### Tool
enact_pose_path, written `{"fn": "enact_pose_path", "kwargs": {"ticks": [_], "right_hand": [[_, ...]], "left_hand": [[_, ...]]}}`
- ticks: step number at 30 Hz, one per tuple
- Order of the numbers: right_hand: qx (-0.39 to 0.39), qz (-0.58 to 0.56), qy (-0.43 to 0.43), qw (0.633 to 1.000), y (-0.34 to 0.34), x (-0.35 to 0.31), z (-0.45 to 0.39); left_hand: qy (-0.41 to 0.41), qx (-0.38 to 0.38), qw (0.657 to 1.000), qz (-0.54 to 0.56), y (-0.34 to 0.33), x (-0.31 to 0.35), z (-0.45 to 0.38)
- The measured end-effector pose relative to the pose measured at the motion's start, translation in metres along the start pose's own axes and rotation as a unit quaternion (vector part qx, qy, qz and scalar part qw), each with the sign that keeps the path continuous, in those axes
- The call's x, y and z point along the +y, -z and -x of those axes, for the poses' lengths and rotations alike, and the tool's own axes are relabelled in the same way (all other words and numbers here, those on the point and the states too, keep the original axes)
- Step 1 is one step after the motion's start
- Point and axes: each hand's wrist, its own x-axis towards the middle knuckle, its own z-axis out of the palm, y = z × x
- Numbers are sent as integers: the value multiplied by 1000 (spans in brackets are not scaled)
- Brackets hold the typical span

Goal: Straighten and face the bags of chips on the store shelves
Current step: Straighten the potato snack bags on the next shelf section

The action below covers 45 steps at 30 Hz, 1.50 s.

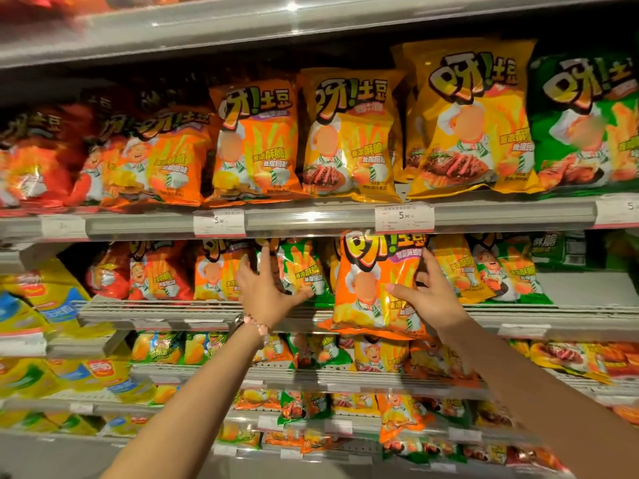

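At the far left of the frame, blurred yellow-and-blue crinkled chip bags (31, 305) lean on a lower grey shelf, and above them red glossy foil chip bags (34, 160) stand on the upper grey metal shelf rail (138, 226). Moving right along that upper shelf come orange bags with a cartoon chef printed on them (257, 143), then yellow-gold bags showing sliced steak (349, 140), with white paper price tags (404, 217) clipped to the rail beneath them.

Left of centre, the left hand (268, 292), with a pink beaded bracelet (257, 324) on its wrist, reaches onto the middle grey shelf (155, 312). Its fingers are spread and laid against a green-and-orange chip bag (307, 271) standing upright in the row, thumb under the bag's lower edge; the fingers look more pressed flat than curled around it.

Just right of centre, the right hand (428, 295) grips an orange foil chip bag with a chef figure and purple flavour band (375, 285). The thumb lies across the bag's front and the fingers wrap its right edge. This bag is held forward of the row, upright and facing outward, its bottom hanging below the middle shelf's front lip.

Further right, yellow and green bags (501, 274) stand on the middle shelf, and at the upper right a large green chip bag (584, 122) sits at the end of the top row. Lower shelves hold more small mixed bags (401, 423), blurred.
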Motion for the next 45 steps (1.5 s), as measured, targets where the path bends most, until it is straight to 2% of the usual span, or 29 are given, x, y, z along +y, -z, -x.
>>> {"fn": "enact_pose_path", "kwargs": {"ticks": [5, 13, 20, 26, 31, 40, 45], "right_hand": [[1, 3, -14, 1000, 3, 1, -2], [-2, 19, -10, 1000, 3, 2, -6], [-7, 41, -7, 999, -10, 0, -12], [-13, 118, 24, 993, -35, -5, -16], [-1, 200, 64, 978, -71, -11, -17], [3, 271, 38, 962, -143, -26, -37], [-14, 272, 11, 962, -172, -25, -51]], "left_hand": [[14, -63, 997, 49, -7, -7, -15], [-22, -46, 988, 143, -3, -19, -19], [-18, -104, 967, 230, 20, -38, -8], [-39, -91, 975, 200, 50, -58, 8], [-25, -46, 981, 187, 75, -81, 17], [13, -13, 985, 171, 99, -115, 51], [21, -10, 983, 182, 102, -128, 67]]}}
